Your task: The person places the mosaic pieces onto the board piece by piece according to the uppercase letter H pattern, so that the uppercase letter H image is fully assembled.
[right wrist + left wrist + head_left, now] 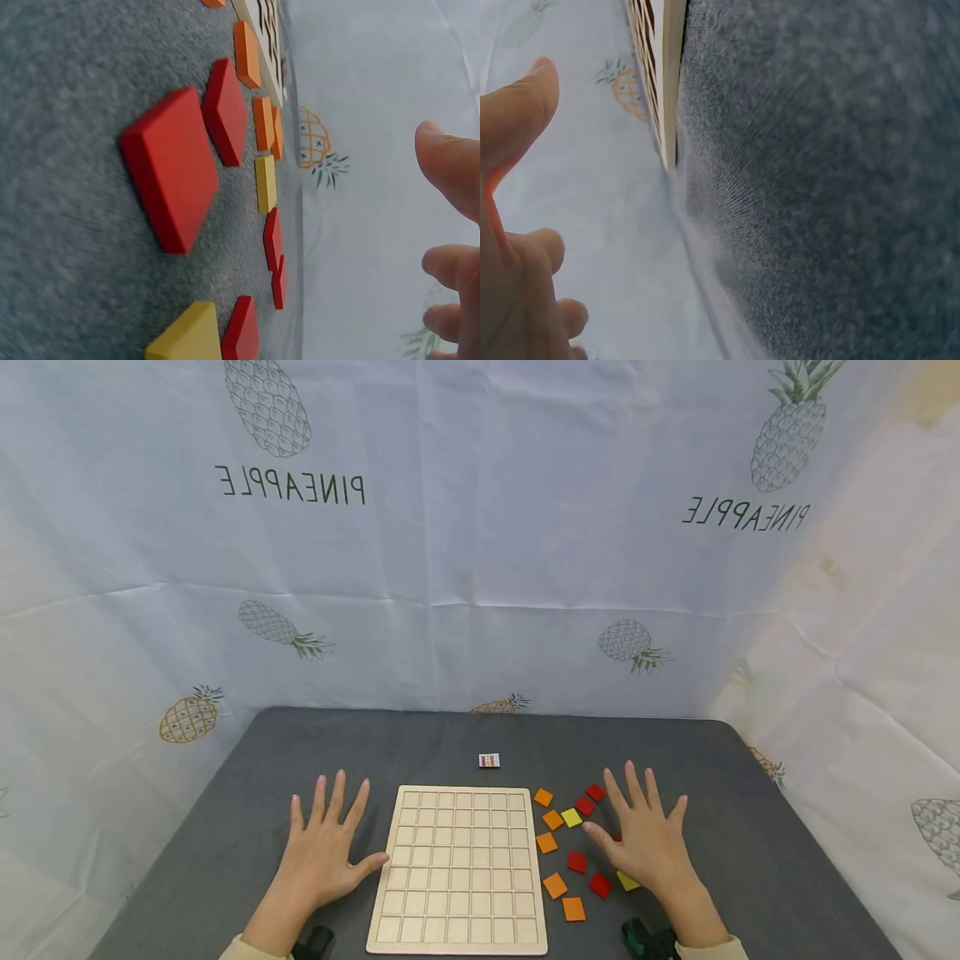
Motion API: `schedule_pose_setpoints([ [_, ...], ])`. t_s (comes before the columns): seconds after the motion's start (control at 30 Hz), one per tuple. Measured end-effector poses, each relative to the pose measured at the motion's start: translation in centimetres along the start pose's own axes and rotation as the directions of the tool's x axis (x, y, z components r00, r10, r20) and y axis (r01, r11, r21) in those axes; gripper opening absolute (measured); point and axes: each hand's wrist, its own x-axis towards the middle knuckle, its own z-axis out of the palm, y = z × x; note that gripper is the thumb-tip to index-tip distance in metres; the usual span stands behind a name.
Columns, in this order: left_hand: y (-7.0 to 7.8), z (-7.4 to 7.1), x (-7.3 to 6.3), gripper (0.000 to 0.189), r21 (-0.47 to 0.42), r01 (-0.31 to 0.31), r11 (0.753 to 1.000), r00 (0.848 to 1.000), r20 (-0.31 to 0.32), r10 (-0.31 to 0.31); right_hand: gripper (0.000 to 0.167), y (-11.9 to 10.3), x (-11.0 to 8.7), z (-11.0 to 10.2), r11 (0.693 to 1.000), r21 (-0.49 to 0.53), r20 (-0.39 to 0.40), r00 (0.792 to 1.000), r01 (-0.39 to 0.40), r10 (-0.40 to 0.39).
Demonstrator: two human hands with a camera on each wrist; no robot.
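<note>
probably light, stiff and smooth to handle; best to pinch red tiles (577, 862), orange tiles (555, 886) and yellow tiles (572, 817) by opposite sides, between right edges of board (457, 948) and table (645, 742). holding nothing, with left hand (322, 856) and right hand (647, 843) spread-fingered.

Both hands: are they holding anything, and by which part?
Nothing is held: the left hand, by the board, and the right hand, by the tiles, both have spread fingers.

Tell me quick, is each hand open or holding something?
Left hand: open, nothing in its grip.
Right hand: open too, nothing in its grip.
</note>
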Motion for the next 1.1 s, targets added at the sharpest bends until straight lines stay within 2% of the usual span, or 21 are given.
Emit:
schedule_pose_setpoints([
  [0.17,0.1,0.0,0.1,0.093,-0.05,-0.007,0.999,0.999,0.042,0.009,0.085,0.5,0.2,0.3,0.999,0.044,0.01,1.0,-0.011,0.011],
  [0.27,0.3,0.2,0.1,0.089,-0.173,-0.036,0.984,0.995,0.083,0.051,0.074,1.1,0.6,0.8,0.987,0.158,0.007,1.0,0.013,-0.014],
  [0.33,0.3,0.5,0.0,0.086,-0.287,-0.057,0.956,0.989,0.116,0.094,0.063,1.4,1.0,1.3,0.964,0.263,-0.001,0.999,0.046,-0.047],
  [0.43,0.3,1.2,0.1,0.076,-0.46,-0.078,0.885,0.975,0.151,0.165,0.053,2.0,1.6,2.2,0.914,0.395,-0.006,0.995,0.094,-0.1],
  [0.53,0.0,2.0,0.2,0.062,-0.589,-0.068,0.805,0.971,0.146,0.188,0.052,2.5,2.3,3.1,0.885,0.453,0.019,0.992,0.105,-0.127],
  [0.73,-0.7,3.5,0.2,0.046,-0.776,-0.026,0.63,0.985,0.089,0.151,0.048,3.3,3.2,4.3,0.867,0.494,0.085,0.99,0.057,-0.114],
  [0.8,-0.8,3.8,0.2,0.045,-0.812,-0.034,0.582,0.985,0.073,0.159,0.047,3.5,3.3,4.7,0.864,0.501,0.089,0.991,0.045,-0.104],
  [0.83,-0.9,4.0,0.2,0.045,-0.822,-0.041,0.569,0.984,0.065,0.165,0.046,3.6,3.3,4.8,0.865,0.5,0.085,0.991,0.044,-0.099],
  [0.9,-0.9,4.3,0.3,0.044,-0.832,-0.056,0.551,0.984,0.048,0.172,0.044,3.8,3.3,5.1,0.866,0.498,0.069,0.994,0.039,-0.085],
  [0.97,-1.0,4.5,0.4,0.043,-0.833,-0.066,0.55,0.984,0.035,0.172,0.042,3.9,3.3,5.3,0.87,0.49,0.04,0.996,0.049,-0.079],
  [1.03,-1.0,4.7,0.5,0.043,-0.819,-0.079,0.569,0.985,0.024,0.17,0.039,4.0,3.3,5.5,0.877,0.476,0.004,0.997,0.069,-0.08],
  [1.1,-1.0,4.7,0.6,0.044,-0.788,-0.091,0.609,0.985,0.019,0.172,0.036,4.1,3.3,5.6,0.882,0.464,-0.029,0.997,0.083,-0.078],
])
